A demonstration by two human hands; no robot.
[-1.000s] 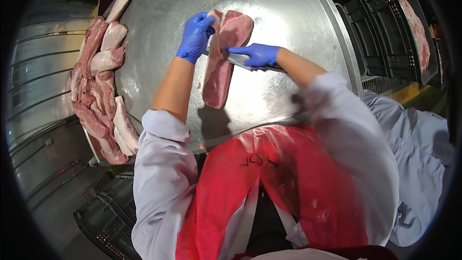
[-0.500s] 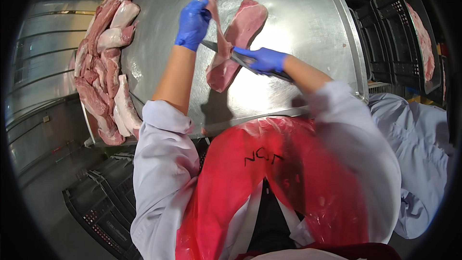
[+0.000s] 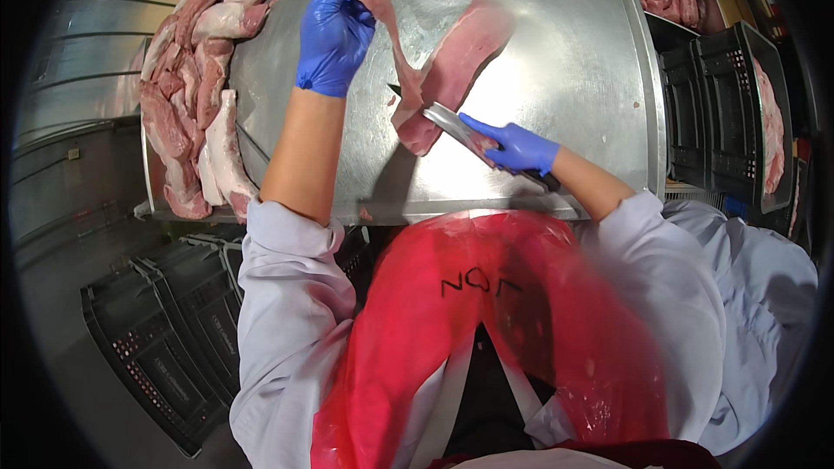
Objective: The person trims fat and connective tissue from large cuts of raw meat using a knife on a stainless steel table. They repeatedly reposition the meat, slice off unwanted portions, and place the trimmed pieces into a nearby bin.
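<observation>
Meat slab point(image 3: 467, 50) lies on the metal table point(image 3: 565, 78), upper centre of the frame; its strip point(image 3: 379, 0) hangs peeled up, seemingly joined only near the lower end, so the cutting looks mostly done, that join left; left hand point(image 3: 336, 35) pinches the strip's top, fingers together; right hand point(image 3: 521, 148) clamps round the knife point(image 3: 452, 123); more meat point(image 3: 169, 113), upper left!

Steel table point(image 3: 565, 69), shiny, rim point(image 3: 653, 122) along right side. Meat pile point(image 3: 187, 78) down left edge, red and whitish pieces overlapping. 1 long pink slab point(image 3: 465, 52) near middle, slanted, far end rightward, well apart from pile. 1 scrap point(image 3: 366, 214) at near edge, 1 smaller scrap point(image 3: 637, 104) near right rim.
</observation>
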